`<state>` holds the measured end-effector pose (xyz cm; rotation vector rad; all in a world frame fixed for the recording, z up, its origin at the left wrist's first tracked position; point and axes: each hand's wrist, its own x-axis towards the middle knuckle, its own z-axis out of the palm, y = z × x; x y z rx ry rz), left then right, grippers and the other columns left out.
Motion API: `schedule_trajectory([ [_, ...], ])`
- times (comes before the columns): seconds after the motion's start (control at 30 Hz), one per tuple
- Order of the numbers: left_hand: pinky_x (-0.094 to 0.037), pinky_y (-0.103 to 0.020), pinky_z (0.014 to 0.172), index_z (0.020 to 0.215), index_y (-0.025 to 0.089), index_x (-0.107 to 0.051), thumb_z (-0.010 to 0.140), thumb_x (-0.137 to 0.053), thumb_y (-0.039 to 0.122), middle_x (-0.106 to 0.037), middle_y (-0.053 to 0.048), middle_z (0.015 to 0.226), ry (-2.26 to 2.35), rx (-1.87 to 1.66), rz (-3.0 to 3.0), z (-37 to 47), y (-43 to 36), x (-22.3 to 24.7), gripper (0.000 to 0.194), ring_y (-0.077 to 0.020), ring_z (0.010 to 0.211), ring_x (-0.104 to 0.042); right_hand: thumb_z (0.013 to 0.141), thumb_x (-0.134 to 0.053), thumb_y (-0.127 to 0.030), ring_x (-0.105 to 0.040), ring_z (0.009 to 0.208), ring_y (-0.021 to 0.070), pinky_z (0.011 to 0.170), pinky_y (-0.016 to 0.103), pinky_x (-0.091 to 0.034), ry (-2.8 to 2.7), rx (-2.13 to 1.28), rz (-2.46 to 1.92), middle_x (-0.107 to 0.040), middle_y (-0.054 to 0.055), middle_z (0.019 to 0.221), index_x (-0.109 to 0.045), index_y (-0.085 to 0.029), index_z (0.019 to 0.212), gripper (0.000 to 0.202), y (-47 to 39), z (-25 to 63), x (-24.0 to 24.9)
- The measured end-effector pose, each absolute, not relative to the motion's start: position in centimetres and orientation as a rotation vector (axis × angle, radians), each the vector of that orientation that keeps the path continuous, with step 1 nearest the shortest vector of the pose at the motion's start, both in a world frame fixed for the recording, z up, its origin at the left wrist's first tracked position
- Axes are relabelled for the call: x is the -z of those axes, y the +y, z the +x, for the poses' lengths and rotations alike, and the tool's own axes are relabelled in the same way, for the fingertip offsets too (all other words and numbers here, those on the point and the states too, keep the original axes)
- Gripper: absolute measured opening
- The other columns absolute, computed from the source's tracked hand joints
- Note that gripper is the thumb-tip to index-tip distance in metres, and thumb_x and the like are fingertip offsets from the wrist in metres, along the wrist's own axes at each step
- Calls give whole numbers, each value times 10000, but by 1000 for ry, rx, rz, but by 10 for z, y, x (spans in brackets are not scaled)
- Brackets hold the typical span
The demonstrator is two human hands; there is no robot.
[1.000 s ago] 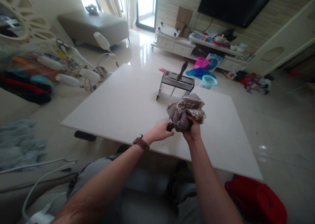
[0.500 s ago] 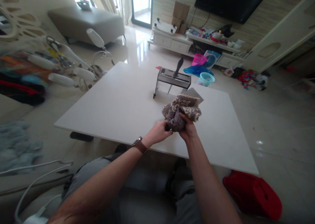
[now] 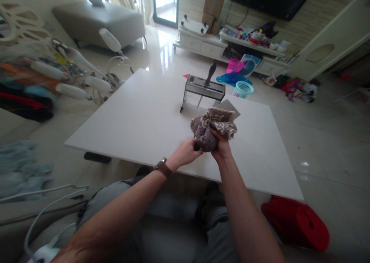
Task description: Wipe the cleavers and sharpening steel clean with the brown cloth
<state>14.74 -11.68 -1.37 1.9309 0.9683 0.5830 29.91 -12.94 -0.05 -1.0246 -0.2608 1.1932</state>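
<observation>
My left hand [image 3: 189, 152] is closed round the dark handle of a cleaver [image 3: 229, 108], whose broad grey blade shows beyond a cloth. That brown and cream patterned cloth [image 3: 212, 126] is bunched over the middle of the blade. My right hand [image 3: 222, 145] grips the cloth from the right side, thumb on top, so the blade under it is hidden. Just past the cloth stands a knife block [image 3: 202, 87] with a grey top and see-through sides. One black-handled tool, its kind unclear, sticks up out of its top.
Both hands are above a white table [image 3: 124, 120]. On the floor beyond it are a pink basket [image 3: 234, 66], a blue bag [image 3: 232, 79] and a light blue basket [image 3: 243, 89]. A red bag [image 3: 296, 222] lies by the near right corner. A white lamp [image 3: 110, 39] stands at the left.
My hands, the cleaver and the cloth keep nearly the same hold and place. The view has shifted slightly. The knife block has not moved on the table.
</observation>
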Motion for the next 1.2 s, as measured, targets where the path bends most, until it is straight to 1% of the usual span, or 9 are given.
schedule_trajectory([
  [0.2,-458,-273,663,870,138,-747,837,-660,270,-765,-77,849,966,-570,1936,145,-117,11,161,-211,777,-690,613,-858,-178,-765,956,242,988,424,-622,-268,-1195,-1028,-817,10,937,-768,-198,908,310,-129,299,3],
  [0.33,-468,-274,674,888,136,-747,838,-660,267,-768,-77,864,966,-579,1934,144,-117,12,165,-214,796,-692,588,-862,-166,-763,908,229,954,402,-635,-242,-1189,-1035,-816,9,928,-774,-190,902,326,-128,297,3],
  [0.53,-493,-287,708,918,132,-752,836,-668,271,-775,-95,907,969,-577,1940,144,-118,9,182,-222,804,-696,602,-847,-174,-753,846,205,926,386,-640,-238,-1176,-1050,-813,-6,901,-771,-201,872,283,-128,296,4],
  [0.73,-512,-281,717,914,134,-756,832,-670,263,-775,-90,881,987,-546,1934,143,-118,7,176,-218,794,-697,599,-844,-178,-751,870,209,951,384,-626,-243,-1167,-1050,-808,-5,886,-765,-201,871,285,-127,296,5],
  [0.93,-508,-290,707,911,134,-752,834,-670,286,-775,-97,880,988,-559,1928,142,-119,10,189,-225,790,-698,604,-846,-174,-751,869,205,931,371,-632,-230,-1191,-1073,-814,-4,898,-770,-201,881,289,-128,297,5],
  [1.2,-505,-289,703,918,132,-762,840,-668,283,-771,-94,868,998,-539,1932,141,-119,8,195,-223,781,-688,626,-852,-185,-758,908,220,970,398,-620,-261,-1184,-1061,-813,0,903,-764,-201,901,289,-127,298,10],
])
